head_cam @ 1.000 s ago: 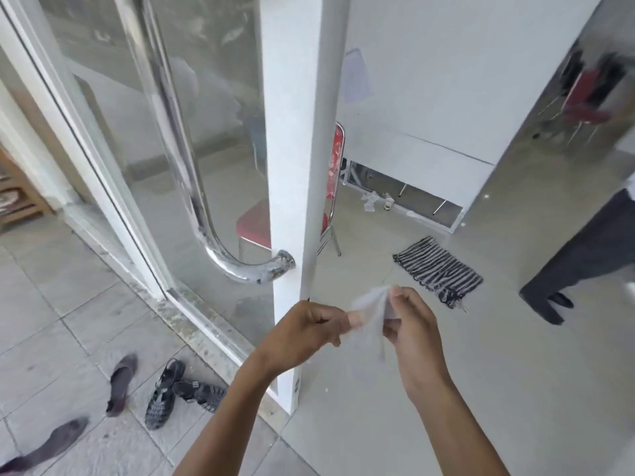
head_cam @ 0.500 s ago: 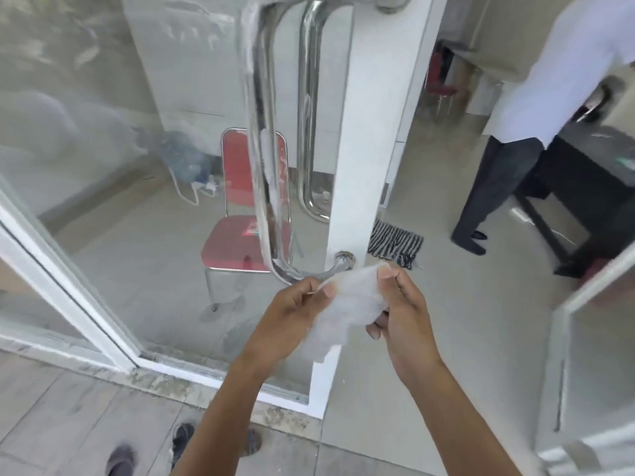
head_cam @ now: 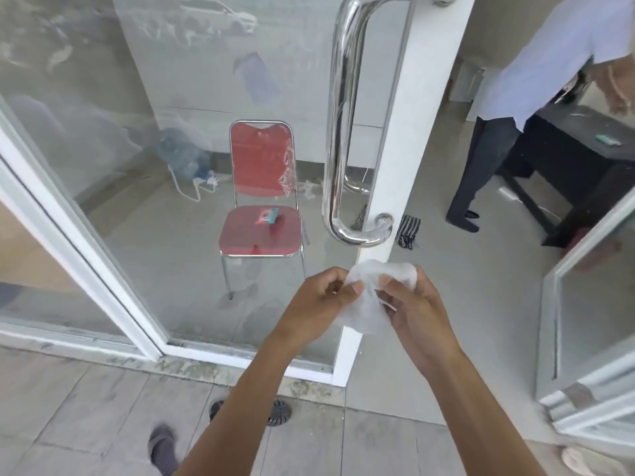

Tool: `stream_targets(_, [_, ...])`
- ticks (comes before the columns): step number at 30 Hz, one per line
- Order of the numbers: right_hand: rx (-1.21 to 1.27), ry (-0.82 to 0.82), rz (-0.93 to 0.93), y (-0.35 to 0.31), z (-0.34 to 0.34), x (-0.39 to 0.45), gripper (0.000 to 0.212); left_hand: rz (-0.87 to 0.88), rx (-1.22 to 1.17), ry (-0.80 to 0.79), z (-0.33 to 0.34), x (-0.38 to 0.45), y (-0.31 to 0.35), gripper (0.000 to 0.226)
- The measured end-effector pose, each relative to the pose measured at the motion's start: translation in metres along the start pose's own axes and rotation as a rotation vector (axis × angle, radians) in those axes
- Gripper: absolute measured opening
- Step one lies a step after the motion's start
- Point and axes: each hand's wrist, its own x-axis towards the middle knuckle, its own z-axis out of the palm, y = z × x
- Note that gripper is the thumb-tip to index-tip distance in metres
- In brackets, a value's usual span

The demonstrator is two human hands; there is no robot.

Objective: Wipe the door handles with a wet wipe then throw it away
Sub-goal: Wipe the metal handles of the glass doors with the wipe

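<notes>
Judging progress from the head view, the only view given:

Left hand: the left hand [head_cam: 318, 304] pinches the near-left edge of the wet wipe [head_cam: 372, 297], thumb and forefinger curled onto the cloth.

Right hand: the right hand [head_cam: 417, 310] also pinches the wipe, thumb on the front and fingers folded behind its upper right corner.

Wet wipe: held up between both hands, bunched and partly spread, hanging in the air just below the handle and in front of the white door frame [head_cam: 395, 159]; it does not touch the metal.

Door handle: the chrome door handle [head_cam: 338, 125] stands upright on the glass door, its lower bend meeting the frame just above the wipe. A second bar shows behind the glass on the inner side, only partly visible.

Done so far: the wipe appears to be out and in hand; whether any handle has been wiped cannot be told from the metal's look.

Step in hand: it looks like the cloth is being opened or rearranged for a grip around the bar.

Left to do: likely wiping the outer handle, then the inner one, then discarding the wipe. No bin is in view.

Surroundings: a red chair [head_cam: 263, 201] with a small packet [head_cam: 267, 215] on its seat stands behind the glass; another person [head_cam: 515, 97] stands inside by a dark bench [head_cam: 591, 156].
</notes>
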Motion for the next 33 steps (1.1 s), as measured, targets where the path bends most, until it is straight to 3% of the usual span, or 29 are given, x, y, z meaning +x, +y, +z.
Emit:
stream_targets(8, [-0.105, 0.104, -0.003, 0.008, 0.006, -0.009, 0.029, -0.036, 0.131, 0.046, -0.005, -0.003, -0.001, 0.008])
stream_targets(15, [-0.264, 0.363, -0.118, 0.008, -0.001, 0.034, 0.021, -0.036, 0.080, 0.104, -0.010, 0.031, -0.002, 0.016])
stream_targets(22, [-0.382, 0.492, -0.212, 0.007, -0.024, 0.080, 0.007, -0.009, 0.066, 0.101, 0.002, 0.065, -0.003, 0.019])
stream_targets(29, [-0.655, 0.561, -0.324, 0.003, -0.048, 0.124, 0.020, 0.005, 0.117, 0.145, 0.017, 0.086, -0.002, 0.013])
stream_targets(33, [-0.800, 0.439, -0.478, -0.006, -0.049, 0.145, 0.025, 0.019, 0.116, 0.239, 0.029, 0.095, 0.002, 0.020])
